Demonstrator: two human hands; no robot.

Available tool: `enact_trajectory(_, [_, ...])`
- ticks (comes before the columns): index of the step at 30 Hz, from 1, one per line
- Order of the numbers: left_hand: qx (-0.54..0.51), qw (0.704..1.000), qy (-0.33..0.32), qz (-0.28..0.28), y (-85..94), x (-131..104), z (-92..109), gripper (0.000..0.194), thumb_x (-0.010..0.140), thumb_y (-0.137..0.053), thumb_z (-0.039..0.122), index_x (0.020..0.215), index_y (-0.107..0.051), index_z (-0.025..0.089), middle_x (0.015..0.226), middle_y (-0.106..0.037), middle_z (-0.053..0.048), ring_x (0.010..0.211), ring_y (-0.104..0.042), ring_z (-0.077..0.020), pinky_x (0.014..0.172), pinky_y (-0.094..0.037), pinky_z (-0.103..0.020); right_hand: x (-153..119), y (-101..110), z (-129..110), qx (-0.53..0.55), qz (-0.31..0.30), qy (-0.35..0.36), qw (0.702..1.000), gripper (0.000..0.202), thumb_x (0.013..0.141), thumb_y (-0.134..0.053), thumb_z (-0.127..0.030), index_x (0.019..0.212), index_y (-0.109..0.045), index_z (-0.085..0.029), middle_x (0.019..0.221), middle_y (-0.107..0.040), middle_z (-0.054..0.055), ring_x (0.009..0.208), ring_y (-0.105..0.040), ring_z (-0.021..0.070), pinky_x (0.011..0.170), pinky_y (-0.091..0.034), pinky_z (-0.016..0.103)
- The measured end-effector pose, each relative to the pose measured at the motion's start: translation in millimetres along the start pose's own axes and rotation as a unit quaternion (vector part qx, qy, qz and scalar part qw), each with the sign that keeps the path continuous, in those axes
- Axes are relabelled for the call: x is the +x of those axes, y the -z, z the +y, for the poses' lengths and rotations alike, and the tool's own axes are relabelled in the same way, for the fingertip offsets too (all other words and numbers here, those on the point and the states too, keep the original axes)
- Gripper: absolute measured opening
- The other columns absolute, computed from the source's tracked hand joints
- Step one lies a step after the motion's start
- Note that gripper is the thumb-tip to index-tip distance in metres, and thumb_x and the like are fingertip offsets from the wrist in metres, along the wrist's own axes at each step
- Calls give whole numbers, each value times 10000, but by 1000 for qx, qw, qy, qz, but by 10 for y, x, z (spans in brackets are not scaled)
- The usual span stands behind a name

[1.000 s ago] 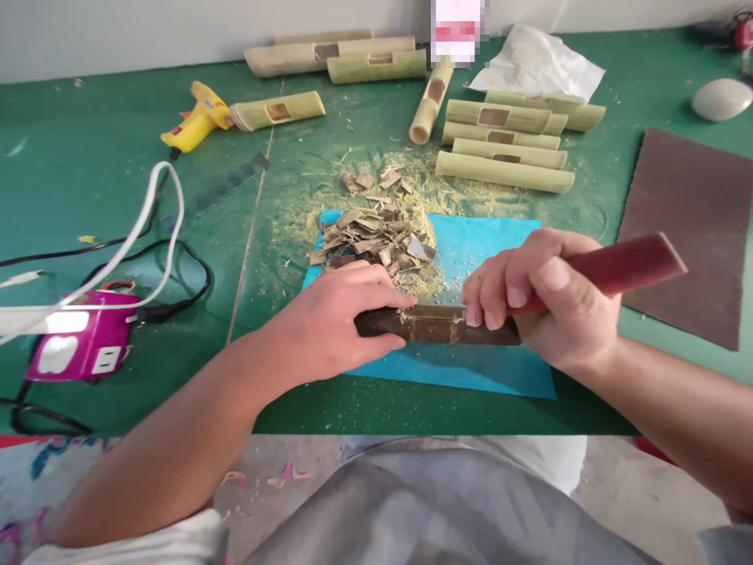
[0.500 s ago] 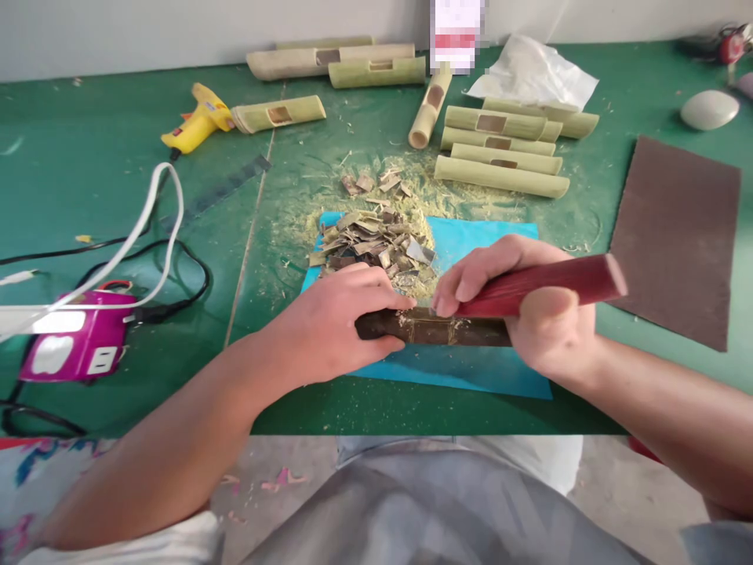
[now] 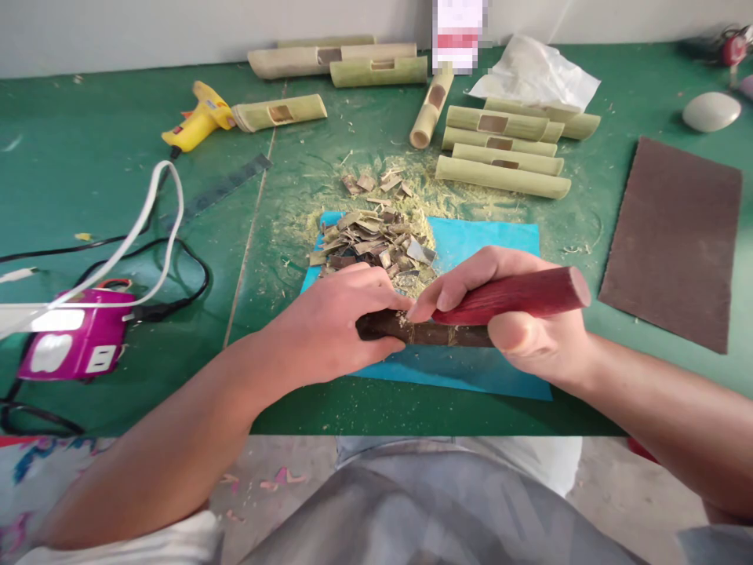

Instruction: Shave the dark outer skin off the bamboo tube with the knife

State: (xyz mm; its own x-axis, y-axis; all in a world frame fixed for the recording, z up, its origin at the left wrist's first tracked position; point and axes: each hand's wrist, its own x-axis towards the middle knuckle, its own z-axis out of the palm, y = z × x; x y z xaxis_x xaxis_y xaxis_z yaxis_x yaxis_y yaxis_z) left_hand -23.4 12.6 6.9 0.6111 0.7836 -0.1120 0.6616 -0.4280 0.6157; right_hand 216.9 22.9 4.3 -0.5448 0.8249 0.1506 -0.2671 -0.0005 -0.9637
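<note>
My left hand (image 3: 338, 326) is closed around the left end of a dark brown bamboo tube (image 3: 432, 333), which lies across a blue sheet (image 3: 482, 373). Score lines and pale shavings mark the tube's upper side. In my right hand (image 3: 547, 345) is a carving tool with a thick red wooden handle (image 3: 511, 298), held slanting over the tube. Its working end is hidden behind my right fingers, close to my left fingertips. Just beyond my left hand lies a heap of bamboo chips (image 3: 376, 235).
Pale bamboo tubes with cut openings (image 3: 503, 176) lie at the back, near a plastic bag (image 3: 535, 74). A yellow glue gun (image 3: 203, 118), a ruler (image 3: 220, 192) and a purple power socket (image 3: 79, 333) with cables sit left. At right are a brown sheet (image 3: 676, 243) and a white oval object (image 3: 711, 111).
My right hand has slid left along the tube with the red-handled tool, its fingers now nearer my left fingertips. My left hand keeps its hold in the same place.
</note>
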Motion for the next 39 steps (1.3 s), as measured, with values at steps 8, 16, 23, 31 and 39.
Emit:
enact_trajectory(8, [-2,1000,-3,0,-5,-2,-5,80,913,-687,277,952,-700,208,985,-678,-39,964,-599,-206,833,-456,-344,7,9,29,-3,-2,1,1000,388,817,-830,-570,904,-726,-207,951,-815,47,904,-780,201,827,-641,343])
enact_trajectory(16, [5,1000,-3,2,-3,-5,4,59,892,-711,252,932,-699,211,984,-682,-29,953,-608,-195,832,-449,-329,4,14,38,-1,-4,8,1000,373,832,-818,-562,920,-735,-209,948,-803,47,897,-776,204,826,-636,353])
enact_trajectory(23, [6,1000,-4,-3,1,3,12,89,900,-697,243,980,-704,205,979,-680,-34,953,-607,-201,824,-445,-325,14,2,22,-5,-1,-1,1000,382,813,-831,-571,893,-722,-214,953,-810,45,908,-781,210,837,-648,356])
enact_trajectory(31, [8,1000,-10,1,4,-6,0,70,892,-700,245,957,-714,224,977,-685,-31,945,-607,-197,820,-454,-321,14,29,58,-13,4,-1,1000,391,818,-816,-597,909,-727,-226,947,-806,39,892,-774,205,812,-640,347])
enact_trajectory(39, [6,1000,-16,8,-6,-4,0,47,882,-704,222,927,-705,207,954,-672,-33,931,-604,-193,815,-457,-318,11,26,51,-14,3,12,1000,368,842,-803,-580,920,-733,-227,955,-807,35,902,-774,203,819,-635,342])
